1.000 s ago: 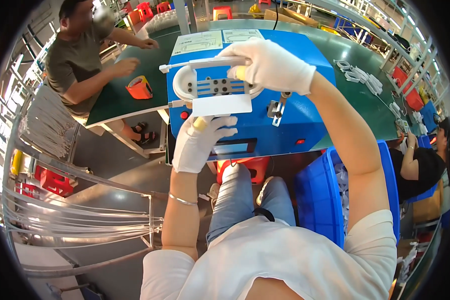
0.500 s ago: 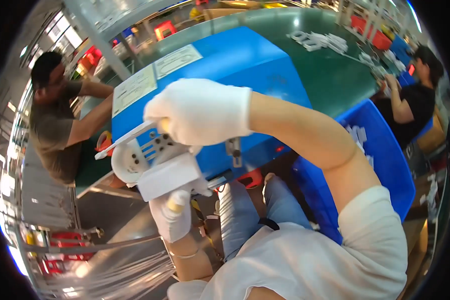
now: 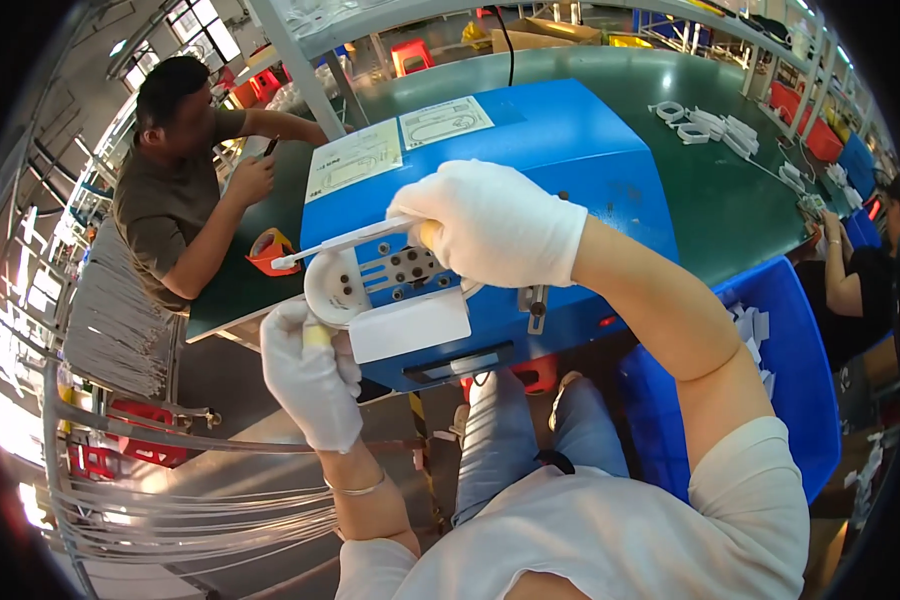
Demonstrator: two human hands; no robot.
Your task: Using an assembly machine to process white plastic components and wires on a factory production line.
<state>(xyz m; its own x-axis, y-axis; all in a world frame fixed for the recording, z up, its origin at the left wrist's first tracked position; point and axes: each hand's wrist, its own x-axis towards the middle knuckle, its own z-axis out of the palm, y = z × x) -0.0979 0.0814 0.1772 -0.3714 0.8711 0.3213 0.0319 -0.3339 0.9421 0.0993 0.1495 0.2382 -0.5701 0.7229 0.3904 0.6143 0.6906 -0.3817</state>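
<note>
My right hand, in a white glove, is closed on one end of a slim white cable piece. The piece slants down left to a small tip, over a blue bench machine. Below it, a round white disc and a slotted metal plate are mounted on the machine. A white rectangular block sits in front of them. My gloved left hand is beside the disc and block, fingers curled together, with yellow showing at one fingertip. Whatever it may pinch is hidden.
A blue bin with white parts stands at my right. White coiled parts lie on the green table. An orange tape roll is left of the machine. One co-worker sits left, another right. White cables hang lower left.
My left hand has moved from beneath the white block to the left, beside the disc. My right hand still grips the cable piece. The view has shifted, and the left co-worker's hands have lifted.
</note>
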